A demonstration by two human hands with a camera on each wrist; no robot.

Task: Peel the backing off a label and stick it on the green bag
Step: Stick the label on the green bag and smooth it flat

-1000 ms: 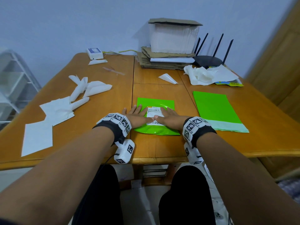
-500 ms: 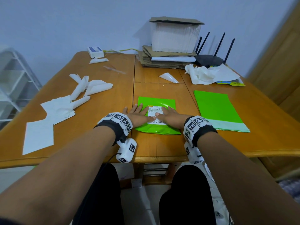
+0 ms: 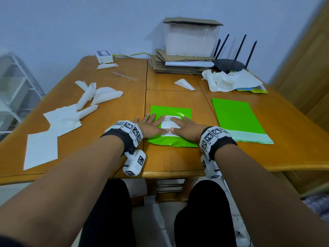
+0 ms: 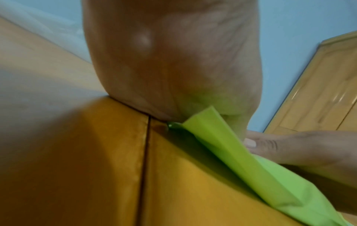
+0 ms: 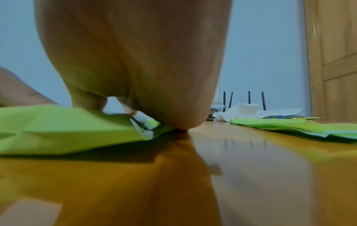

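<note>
both our hands lie flat, fingers straight: left hand (image 3: pixel 148 126) and right hand (image 3: pixel 185 127) press the label (image 3: pixel 169 123) onto the green bag (image 3: pixel 170 111) at the surface's (image 3: pixel 160 157) near edge. we judge sticking nearly done; beyond, peeled backings (image 3: pixel 99 94) lie discarded.

Label (image 3: pixel 170 124) largely covered by both hands, its print too small to be read, left hand (image 4: pixel 170 61) fingers hidden behind the palm, green bag (image 4: pixel 241 160) blurred, cut off at the frame edge
</note>
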